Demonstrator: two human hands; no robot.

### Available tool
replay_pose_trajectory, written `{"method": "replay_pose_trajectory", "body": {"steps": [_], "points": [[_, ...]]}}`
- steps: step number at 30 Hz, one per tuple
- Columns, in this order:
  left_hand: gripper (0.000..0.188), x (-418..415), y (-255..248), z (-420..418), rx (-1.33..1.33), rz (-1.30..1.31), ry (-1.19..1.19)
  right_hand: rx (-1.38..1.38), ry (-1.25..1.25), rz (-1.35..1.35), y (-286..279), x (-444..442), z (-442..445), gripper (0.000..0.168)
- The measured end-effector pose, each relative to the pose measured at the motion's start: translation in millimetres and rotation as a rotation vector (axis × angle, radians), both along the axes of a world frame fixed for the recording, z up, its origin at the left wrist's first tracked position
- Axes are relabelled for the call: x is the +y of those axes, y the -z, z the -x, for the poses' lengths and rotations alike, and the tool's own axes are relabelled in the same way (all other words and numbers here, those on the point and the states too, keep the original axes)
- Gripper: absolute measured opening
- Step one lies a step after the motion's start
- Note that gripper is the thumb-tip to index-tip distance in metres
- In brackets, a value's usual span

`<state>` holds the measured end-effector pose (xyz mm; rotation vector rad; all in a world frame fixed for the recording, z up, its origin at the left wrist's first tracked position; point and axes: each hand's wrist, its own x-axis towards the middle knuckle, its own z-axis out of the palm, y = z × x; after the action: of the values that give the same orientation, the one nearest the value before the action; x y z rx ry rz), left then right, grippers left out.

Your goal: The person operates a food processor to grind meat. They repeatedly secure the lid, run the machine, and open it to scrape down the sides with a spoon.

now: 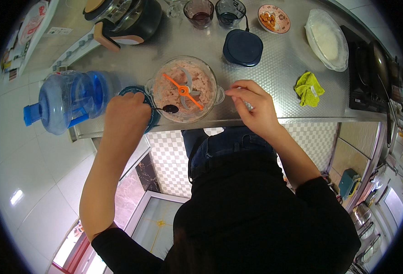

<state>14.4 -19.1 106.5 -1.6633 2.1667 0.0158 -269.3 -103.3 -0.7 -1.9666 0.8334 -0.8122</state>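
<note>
A clear glass food-processor bowl (161, 117) holds pale pink ground meat (201, 73). Standing in the meat is a blade assembly (183, 90) with orange arms and metal blades. My left hand (128, 111) is closed around a spoon (170, 109), whose dark-looking bowl is over the near left part of the meat. Partly hidden beneath that hand is a round teal container (152, 120). My right hand (252, 102) is empty, fingers apart, its fingertips close by the bowl's right handle (220, 95); whether they touch it I cannot tell.
Behind the bowl sits a dark blue motor unit (243, 48) with a cord. A blue water jug (71, 99) lies at left, below an air fryer (129, 24). Two dark glass cups (198, 13), a small patterned dish (274, 19), a plastic-covered bowl (326, 39), a green cloth (308, 89) and a black cooktop (362, 92) surround the counter.
</note>
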Motion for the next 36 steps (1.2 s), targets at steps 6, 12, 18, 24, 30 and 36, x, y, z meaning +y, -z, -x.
{"method": "replay_pose_trajectory", "body": {"steps": [6, 12, 18, 24, 30, 36], "points": [[0.003, -19, 29, 5, -0.082, 0.109, -0.025, -0.001, -0.017, -0.015, 2, 1, -9, 0.019], [0.003, -3, 10, 6, -0.027, 0.311, -0.106, -0.015, -0.028, -0.036, 3, -1, -15, 0.019], [0.003, 18, 8, 10, -0.006, 0.193, -0.246, 0.027, -0.030, -0.126, 6, 1, -14, 0.020], [0.004, 15, 41, 25, -0.041, 0.196, -0.317, 0.046, -0.044, -0.137, 6, 5, -19, 0.022], [0.006, 33, 24, 32, -0.017, 0.284, -0.486, 0.036, -0.032, -0.124, 10, 2, -22, 0.022], [0.021, 69, 28, 35, 0.044, 0.216, -0.576, 0.035, -0.028, -0.113, 12, -1, -30, 0.024]]}}
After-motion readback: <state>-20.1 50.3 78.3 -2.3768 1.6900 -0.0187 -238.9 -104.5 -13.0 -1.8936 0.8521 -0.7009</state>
